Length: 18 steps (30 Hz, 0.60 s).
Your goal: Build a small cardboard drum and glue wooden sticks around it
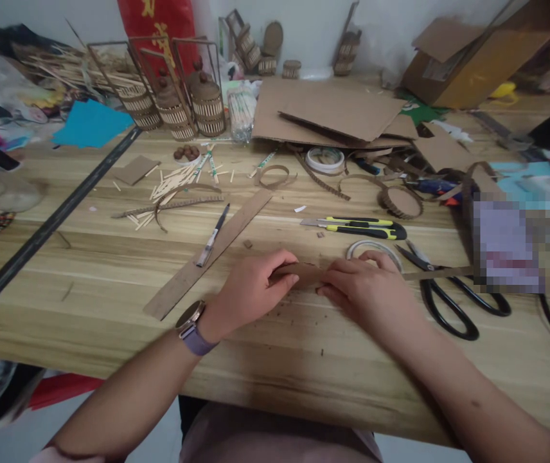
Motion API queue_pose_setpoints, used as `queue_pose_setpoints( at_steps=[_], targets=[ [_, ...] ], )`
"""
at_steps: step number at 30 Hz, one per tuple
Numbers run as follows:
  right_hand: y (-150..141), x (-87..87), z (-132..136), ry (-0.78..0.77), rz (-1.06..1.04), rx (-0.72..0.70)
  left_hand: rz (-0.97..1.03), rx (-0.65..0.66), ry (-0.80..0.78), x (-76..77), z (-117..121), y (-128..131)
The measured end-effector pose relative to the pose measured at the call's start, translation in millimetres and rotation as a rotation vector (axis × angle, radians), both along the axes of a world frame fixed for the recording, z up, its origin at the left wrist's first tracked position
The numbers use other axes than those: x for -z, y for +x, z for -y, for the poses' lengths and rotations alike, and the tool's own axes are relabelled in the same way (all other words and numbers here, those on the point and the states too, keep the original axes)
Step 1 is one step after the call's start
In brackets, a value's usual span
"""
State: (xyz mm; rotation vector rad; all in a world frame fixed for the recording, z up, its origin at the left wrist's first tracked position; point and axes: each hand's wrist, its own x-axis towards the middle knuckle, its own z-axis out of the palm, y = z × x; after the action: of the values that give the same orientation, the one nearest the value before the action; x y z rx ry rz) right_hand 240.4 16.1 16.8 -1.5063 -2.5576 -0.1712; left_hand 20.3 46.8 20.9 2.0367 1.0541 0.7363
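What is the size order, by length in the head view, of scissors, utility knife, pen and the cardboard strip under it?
1. Cardboard strip
2. Scissors and utility knife: lengths look too close to rank
3. Pen

Cardboard piece, brown; utility knife, yellow-green and black; watch strap, purple; tabletop, pale wood grain (darker streaks).

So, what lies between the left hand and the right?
In the head view, a brown cardboard strip spans the gap from the left hand to the right hand; both hold it.
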Motion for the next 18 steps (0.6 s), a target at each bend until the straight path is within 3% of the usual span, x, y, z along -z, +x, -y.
queue_pose_setpoints(
  at_steps=[18],
  targets=[
    [-2.5, -2.2, 3.4, -0.016, 0.004, 0.028, -0.049, -0.011, -0.044, -1.6, 1.8, 0.7]
  ],
)
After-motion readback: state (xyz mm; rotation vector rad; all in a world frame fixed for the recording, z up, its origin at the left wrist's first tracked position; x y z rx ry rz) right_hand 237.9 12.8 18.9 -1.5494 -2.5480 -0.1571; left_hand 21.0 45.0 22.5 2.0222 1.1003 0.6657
